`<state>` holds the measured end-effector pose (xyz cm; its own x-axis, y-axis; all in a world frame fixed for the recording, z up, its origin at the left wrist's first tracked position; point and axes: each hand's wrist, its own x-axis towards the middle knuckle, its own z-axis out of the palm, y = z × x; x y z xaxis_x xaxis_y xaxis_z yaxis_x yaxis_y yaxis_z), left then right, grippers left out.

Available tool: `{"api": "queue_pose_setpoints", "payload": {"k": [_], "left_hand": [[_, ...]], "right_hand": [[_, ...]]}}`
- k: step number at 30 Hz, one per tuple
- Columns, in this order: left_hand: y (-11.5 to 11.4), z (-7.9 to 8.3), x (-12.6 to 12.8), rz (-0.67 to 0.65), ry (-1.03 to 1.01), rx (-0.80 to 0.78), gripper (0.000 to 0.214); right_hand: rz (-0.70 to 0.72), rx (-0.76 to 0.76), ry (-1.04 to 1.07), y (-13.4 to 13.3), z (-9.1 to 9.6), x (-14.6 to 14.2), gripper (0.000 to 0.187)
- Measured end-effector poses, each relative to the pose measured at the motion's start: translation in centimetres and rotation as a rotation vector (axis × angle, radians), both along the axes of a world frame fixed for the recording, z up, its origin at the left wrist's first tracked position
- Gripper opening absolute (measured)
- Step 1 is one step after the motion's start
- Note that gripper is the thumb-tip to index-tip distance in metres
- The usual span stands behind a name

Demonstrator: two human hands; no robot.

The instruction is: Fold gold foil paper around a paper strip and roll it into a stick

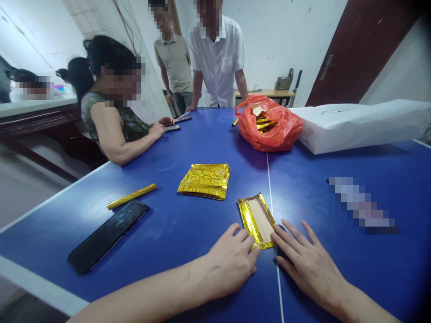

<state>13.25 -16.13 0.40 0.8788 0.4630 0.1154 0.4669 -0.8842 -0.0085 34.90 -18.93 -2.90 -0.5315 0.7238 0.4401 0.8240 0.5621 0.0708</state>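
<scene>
A gold foil sheet [257, 220], folded in along both long sides with its pale inside showing, lies on the blue table [188, 224] in front of me. My left hand [230, 262] rests flat, fingers curled a little, its fingertips pressing the sheet's near left corner. My right hand [308, 262] lies flat with fingers spread, the fingertips touching the sheet's near right edge. A stack of flat gold foil sheets [205, 180] sits a little farther off, left of centre. A rolled gold foil stick [132, 196] lies to the left.
A black phone [107, 235] lies near the left edge. An orange plastic bag [269, 123] with gold pieces and a long white package [360, 123] stand at the back right. A seated person [114, 103] leans on the left side; two people stand at the far end.
</scene>
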Motion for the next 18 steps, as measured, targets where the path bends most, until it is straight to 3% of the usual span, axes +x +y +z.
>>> {"api": "queue_pose_setpoints", "payload": {"k": [6, 11, 18], "left_hand": [[0.6, -0.6, -0.2, 0.026, -0.025, 0.073, 0.014], [0.5, -0.6, -0.1, 0.109, -0.049, 0.118, 0.01], [-1.1, -0.5, 1.3, 0.028, -0.089, 0.032, 0.021]], "right_hand": [[0.093, 0.022, 0.124, -0.3, 0.6, 0.0, 0.024], [0.17, -0.013, 0.179, -0.4, 0.6, 0.1, 0.03], [0.206, -0.081, 0.226, -1.0, 0.2, -0.2, 0.034]]}}
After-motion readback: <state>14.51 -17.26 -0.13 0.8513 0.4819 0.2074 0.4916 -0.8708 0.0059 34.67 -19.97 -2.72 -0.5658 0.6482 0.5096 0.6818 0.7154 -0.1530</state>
